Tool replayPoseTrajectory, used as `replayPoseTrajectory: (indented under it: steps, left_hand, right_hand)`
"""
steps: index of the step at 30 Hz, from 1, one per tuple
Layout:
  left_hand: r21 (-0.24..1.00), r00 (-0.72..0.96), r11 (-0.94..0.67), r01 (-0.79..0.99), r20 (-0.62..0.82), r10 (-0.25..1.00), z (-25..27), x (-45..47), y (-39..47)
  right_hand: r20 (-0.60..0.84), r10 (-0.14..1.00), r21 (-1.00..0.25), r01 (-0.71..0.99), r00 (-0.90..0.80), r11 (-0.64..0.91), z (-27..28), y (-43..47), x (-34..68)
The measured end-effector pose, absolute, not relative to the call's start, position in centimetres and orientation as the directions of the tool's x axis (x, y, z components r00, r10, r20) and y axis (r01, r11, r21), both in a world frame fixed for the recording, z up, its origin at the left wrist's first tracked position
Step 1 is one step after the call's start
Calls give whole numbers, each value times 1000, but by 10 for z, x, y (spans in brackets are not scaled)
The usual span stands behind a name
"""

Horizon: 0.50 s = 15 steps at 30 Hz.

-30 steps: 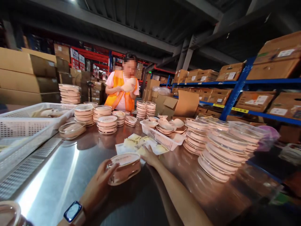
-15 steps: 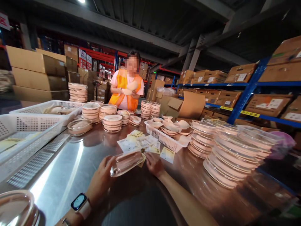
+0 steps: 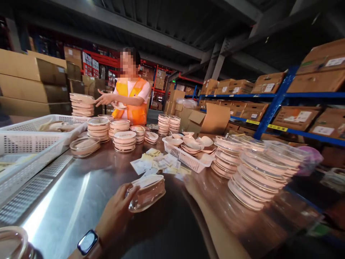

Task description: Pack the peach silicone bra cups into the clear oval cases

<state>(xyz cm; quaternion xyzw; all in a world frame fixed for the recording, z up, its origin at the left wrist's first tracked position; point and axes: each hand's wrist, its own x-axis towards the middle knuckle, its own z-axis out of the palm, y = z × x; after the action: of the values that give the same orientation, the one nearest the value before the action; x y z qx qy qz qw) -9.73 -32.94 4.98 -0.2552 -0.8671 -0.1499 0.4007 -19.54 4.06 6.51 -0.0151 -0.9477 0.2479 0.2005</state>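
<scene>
- Nearest, at the lower left corner, we see part of a clear-lidded case (image 3: pixel 12 242) on the steel table (image 3: pixel 88 208).
- Left hand (image 3: pixel 120 201): fingers curled around one end of a clear oval case (image 3: pixel 148 194), the wristwatch (image 3: pixel 87 242) behind it. The case is tilted, pale contents showing; we cannot tell whether its lower edge touches the table. A one-ended grip on slick plastic could, we judge, let it twist or slip.
- Right hand (image 3: pixel 192 183): blurred, just beside the printed slips (image 3: pixel 145 163); we cannot tell how far its fingers part or whether they hold anything.
- The slips overlap loosely; we think thin paper could cling together, so a pinch might lift two or slide others away.
- Beyond, a white basket (image 3: pixel 185 158) brims with pale cups (image 3: pixel 191 144); a knock could spill the top ones.
- To its right, tall stacked cases (image 3: pixel 258 180) rise near the right forearm; we judge a swinging elbow could topple them.
- Farther left, shorter stacks (image 3: pixel 124 142) stand close together.
- Across the table, a co-worker (image 3: pixel 132 100) in an orange vest extends an arm toward another stack (image 3: pixel 82 104); a brush there might unsettle it.
</scene>
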Motion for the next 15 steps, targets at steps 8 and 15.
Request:
replayPoseTrajectory:
  steps: [8, 15]
  left_hand:
    - [455, -695, 691, 561, 713, 95, 48, -104, -331]
    - [918, -879, 98, 384, 396, -266, 52, -109, -324]
  right_hand:
    - [468, -55, -744, -427, -882, 515, 40, -48, -189]
    - [400, -66, -907, -405, -914, 115, 30, -106, -148]
